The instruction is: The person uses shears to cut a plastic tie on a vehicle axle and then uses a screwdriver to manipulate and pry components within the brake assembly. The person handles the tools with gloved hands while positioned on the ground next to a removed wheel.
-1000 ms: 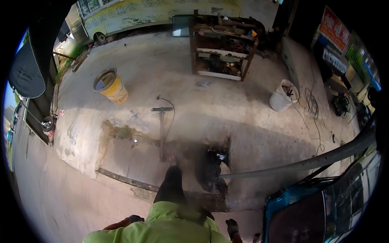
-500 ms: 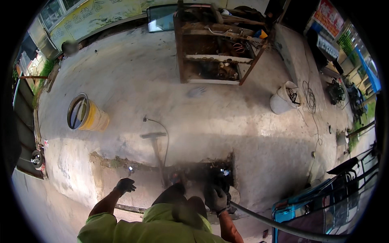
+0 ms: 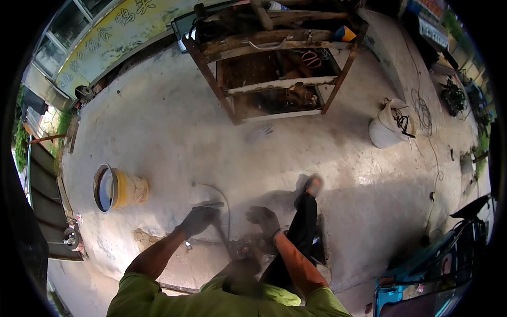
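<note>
My left hand (image 3: 198,221), in a dark grey work glove, is over the floor at the head of a T-shaped long-handled tool (image 3: 219,236). Blur hides whether its fingers touch the tool head. My right hand (image 3: 264,220), gloved too, is raised a little to the right with nothing in it, its fingers loosely bent and apart from the thumb. A thin hose (image 3: 228,207) curves across the floor between the hands. My right leg (image 3: 302,224) reaches forward, with the shoe (image 3: 313,185) on the floor beyond a broken-out pit (image 3: 320,248).
A yellow bucket (image 3: 132,189) stands at the left. Ahead is a rusty metal rack (image 3: 280,84) with scrap, and a glove (image 3: 262,132) lies before it. A white bucket (image 3: 390,127) with cables stands at the right, near a loose cord (image 3: 432,174). A blue vehicle (image 3: 390,296) is at the lower right.
Both hands have come forward and closer together. My right hand has left the grey hose beside it, which is out of view now. My right leg has stepped forward over the pit.
</note>
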Demonstrator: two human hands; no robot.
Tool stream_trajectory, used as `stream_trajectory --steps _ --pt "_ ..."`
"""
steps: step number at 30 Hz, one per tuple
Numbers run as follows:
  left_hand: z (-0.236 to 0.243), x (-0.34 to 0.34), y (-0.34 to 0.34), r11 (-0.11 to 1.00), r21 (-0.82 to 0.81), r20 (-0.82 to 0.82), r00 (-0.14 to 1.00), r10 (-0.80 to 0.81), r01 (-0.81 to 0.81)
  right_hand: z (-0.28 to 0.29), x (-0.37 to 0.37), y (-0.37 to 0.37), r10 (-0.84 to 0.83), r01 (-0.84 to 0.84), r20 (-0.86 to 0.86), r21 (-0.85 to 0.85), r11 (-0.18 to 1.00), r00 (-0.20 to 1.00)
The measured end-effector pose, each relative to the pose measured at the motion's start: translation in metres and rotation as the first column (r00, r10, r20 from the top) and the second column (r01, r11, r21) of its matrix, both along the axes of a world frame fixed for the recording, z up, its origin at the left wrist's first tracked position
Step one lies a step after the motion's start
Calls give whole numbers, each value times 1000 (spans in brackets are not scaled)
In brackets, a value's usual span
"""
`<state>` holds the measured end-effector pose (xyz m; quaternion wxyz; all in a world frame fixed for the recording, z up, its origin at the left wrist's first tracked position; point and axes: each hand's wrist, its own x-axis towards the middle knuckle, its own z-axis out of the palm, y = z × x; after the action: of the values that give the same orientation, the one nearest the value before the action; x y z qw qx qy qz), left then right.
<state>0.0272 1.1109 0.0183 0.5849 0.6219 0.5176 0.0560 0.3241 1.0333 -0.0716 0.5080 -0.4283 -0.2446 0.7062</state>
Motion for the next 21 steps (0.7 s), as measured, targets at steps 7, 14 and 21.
stream_trajectory --steps 7,14,21 --pt "51 251 217 719 642 -160 964 -212 265 -111 54 121 155 -185 -114 -330 926 981" --pt "32 483 439 465 802 -382 920 -84 375 -101 120 190 13 -30 -75 -222 975 997" --pt "-77 558 586 564 617 -720 684 122 549 -109 165 197 -65 25 -147 -260 965 987"
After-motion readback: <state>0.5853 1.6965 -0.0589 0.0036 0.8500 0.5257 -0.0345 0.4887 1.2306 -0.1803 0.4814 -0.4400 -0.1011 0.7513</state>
